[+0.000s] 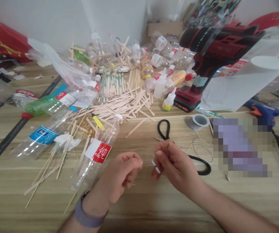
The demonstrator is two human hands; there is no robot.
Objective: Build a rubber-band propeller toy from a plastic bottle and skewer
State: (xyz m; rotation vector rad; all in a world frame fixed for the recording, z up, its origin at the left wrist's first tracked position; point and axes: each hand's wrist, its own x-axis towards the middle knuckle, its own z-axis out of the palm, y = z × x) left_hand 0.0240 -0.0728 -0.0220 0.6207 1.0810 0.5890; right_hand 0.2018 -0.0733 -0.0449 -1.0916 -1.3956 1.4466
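Observation:
My left hand [122, 174] is closed, its fingers curled in a pinch; whatever they hold is hidden or too small to make out. Opposite it, my right hand [175, 166] pinches with thumb and forefinger. A small white strip [156, 167] shows at its fingers, slightly blurred. The two hands are a short gap apart above the wooden table [158, 207]. Black-handled scissors [164, 129] lie just beyond and partly under my right hand. Left of my left hand a clear plastic bottle [98, 152] with a red and white label lies on its side.
Loose craft sticks [120, 106] are heaped ahead, with several bottles behind them. A red and black cordless drill [209, 58] stands at the right, near a small glue bottle [168, 101] and a thread spool [198, 121]. A blue glue gun [265, 111] lies far right.

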